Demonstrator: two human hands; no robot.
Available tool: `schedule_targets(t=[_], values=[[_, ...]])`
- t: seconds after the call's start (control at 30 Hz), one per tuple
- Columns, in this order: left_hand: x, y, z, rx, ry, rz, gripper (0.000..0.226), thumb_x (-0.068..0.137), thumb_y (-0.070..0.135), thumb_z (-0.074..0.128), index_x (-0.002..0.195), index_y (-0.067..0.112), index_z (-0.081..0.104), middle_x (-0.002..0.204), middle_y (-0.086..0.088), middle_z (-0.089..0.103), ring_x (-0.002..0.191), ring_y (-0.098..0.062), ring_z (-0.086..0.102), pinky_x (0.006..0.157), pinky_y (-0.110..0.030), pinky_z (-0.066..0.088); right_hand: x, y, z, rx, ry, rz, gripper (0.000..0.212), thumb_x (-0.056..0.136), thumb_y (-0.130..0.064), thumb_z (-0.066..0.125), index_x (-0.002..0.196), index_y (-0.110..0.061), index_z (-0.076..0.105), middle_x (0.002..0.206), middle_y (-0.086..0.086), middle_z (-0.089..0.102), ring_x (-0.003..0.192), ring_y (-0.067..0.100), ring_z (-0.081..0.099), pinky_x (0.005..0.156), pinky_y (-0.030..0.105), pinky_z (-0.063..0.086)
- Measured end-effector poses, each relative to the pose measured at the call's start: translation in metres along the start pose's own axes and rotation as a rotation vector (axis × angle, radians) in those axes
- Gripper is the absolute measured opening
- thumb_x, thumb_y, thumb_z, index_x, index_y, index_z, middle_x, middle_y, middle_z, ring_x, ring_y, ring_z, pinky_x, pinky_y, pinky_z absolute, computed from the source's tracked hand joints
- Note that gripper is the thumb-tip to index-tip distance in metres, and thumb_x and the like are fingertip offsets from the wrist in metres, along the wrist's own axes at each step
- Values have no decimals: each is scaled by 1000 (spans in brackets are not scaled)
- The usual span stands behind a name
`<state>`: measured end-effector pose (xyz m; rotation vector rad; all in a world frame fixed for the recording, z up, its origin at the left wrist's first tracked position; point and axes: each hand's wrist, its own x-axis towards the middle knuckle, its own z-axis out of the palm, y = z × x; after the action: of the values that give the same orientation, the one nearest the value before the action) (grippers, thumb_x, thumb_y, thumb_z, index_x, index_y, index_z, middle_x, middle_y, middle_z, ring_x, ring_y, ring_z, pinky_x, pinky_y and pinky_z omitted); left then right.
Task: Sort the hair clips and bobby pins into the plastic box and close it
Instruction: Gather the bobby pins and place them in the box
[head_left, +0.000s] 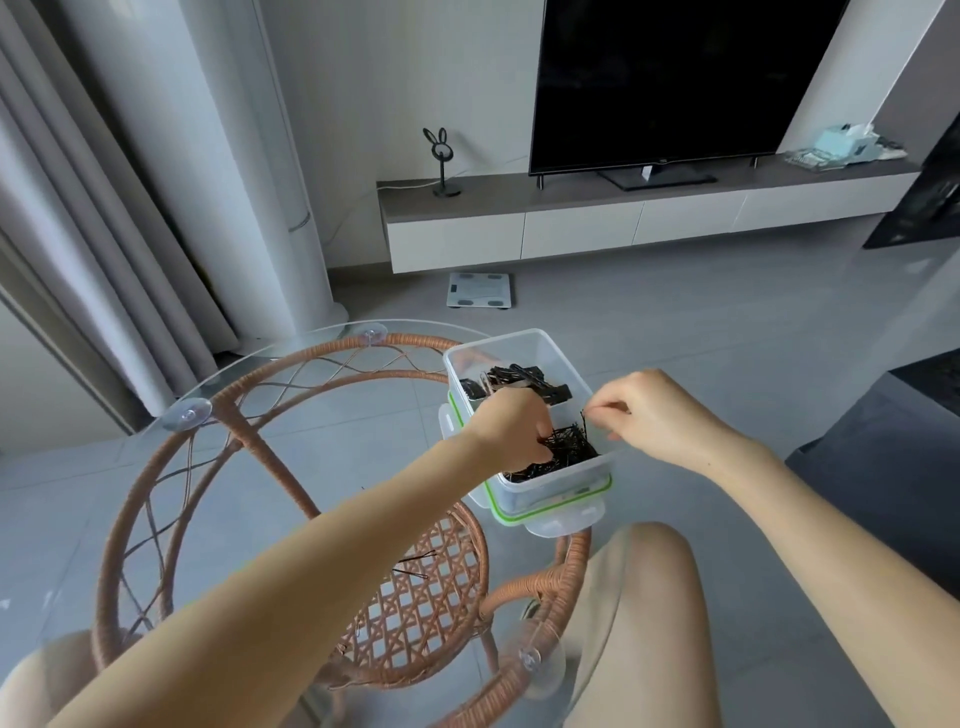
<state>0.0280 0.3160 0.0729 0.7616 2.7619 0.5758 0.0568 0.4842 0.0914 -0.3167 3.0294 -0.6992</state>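
Note:
A clear plastic box (550, 493) stands on its green-rimmed lid (558, 512) at the right edge of a round glass table (234, 467). Black hair clips (519, 382) fill its far half, and a heap of black bobby pins (569, 452) lies in its near half. My left hand (511, 423) reaches into the box, fingers curled down into the bobby pins. My right hand (644, 413) hovers over the box's right side, thumb and forefinger pinching a single bobby pin (585, 423). A few loose bobby pins (415, 564) lie on the glass nearer me.
The glass top rests on a rattan frame (249, 447) with suction cups. My knee (649, 571) is just below the box. Beyond are a grey tiled floor, a bathroom scale (479, 291), a low TV cabinet (571, 228) and a curtain at the left.

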Motion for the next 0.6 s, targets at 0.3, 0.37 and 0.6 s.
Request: schedule_targets(t=[0.3,0.37,0.6], values=[[-54,-38,-50,-135,141,-10,23,83,20,65,105,16,69,111,0,70,88,-9,63,81,-17,46,-7,-58,6,45,117,-177,16,86,-12,55,81,-3,68,80,14,69,74,28,62,72,36,48],[-76,-60,-52,-73,198,-99,25,82,24,65,107,18,68,108,-1,69,84,-10,62,79,-19,48,-11,-79,15,131,19,-242,15,85,-21,61,91,-13,71,89,-2,71,79,10,62,73,23,48],[-162,-133,-31,144,-30,-460,39,82,42,62,113,20,60,112,0,65,94,-15,62,82,-25,50,2,-120,104,-113,-318,-207,41,88,-37,54,119,-10,55,121,5,56,107,21,52,90,33,41]])
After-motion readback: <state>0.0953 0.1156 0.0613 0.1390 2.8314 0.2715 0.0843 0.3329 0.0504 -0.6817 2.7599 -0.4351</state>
